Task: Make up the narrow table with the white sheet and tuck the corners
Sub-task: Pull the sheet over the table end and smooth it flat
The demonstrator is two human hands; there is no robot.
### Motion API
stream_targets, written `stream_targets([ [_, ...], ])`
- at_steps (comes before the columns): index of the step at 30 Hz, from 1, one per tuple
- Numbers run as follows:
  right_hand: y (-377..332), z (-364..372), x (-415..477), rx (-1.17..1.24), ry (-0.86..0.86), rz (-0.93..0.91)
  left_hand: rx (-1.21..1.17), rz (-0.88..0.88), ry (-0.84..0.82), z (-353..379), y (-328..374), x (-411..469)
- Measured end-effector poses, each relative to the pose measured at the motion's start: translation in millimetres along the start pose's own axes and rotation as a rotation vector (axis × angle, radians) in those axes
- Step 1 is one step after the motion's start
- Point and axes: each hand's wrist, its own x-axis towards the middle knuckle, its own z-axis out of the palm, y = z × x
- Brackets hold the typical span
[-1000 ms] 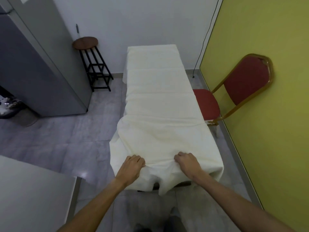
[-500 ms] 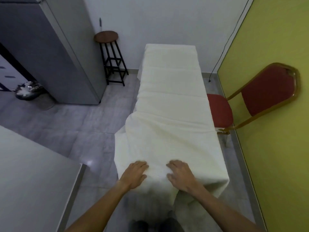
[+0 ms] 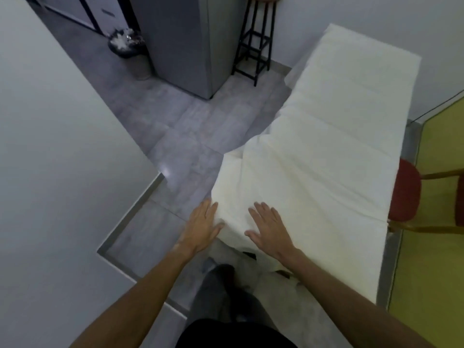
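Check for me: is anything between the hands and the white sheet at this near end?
Nothing visible. The right hand lies flat on the white sheet, and the left hand touches its hanging near-left corner with straight fingers.

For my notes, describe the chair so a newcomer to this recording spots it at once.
Find the long white sheet filling the right half of the view, with a yellow wall on its right. The chair sits in the gap between them. Its red seat and gold frame set it apart from the black stool across the sheet.
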Motion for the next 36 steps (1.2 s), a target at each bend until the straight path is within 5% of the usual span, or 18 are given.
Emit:
stream_targets([
  [10,-14.3,16.9,28.4,0.045,-0.133,-0.03,-0.401,-0.13,-0.026,16.1,-5.3,5.9],
  [16,-15.2,2.7,40.2,0.367,-0.111,0.198,-0.319,-0.039,0.189,14.0,26.6,8.0],
  [22,-1.3,-18.2,68.7,0.697,-0.038,0.517,-0.216,0.162,0.201,34.0,67.5,8.7],
  [29,14.9,-20.7,95.2,0.577,-0.21,0.493,-0.15,0.198,0.176,49.5,89.4,-1.7],
  [36,41.8,-8.5,85.0,0.484,-0.184,0.427,-0.233,-0.129,0.275,64.7,90.3,-33.2],
])
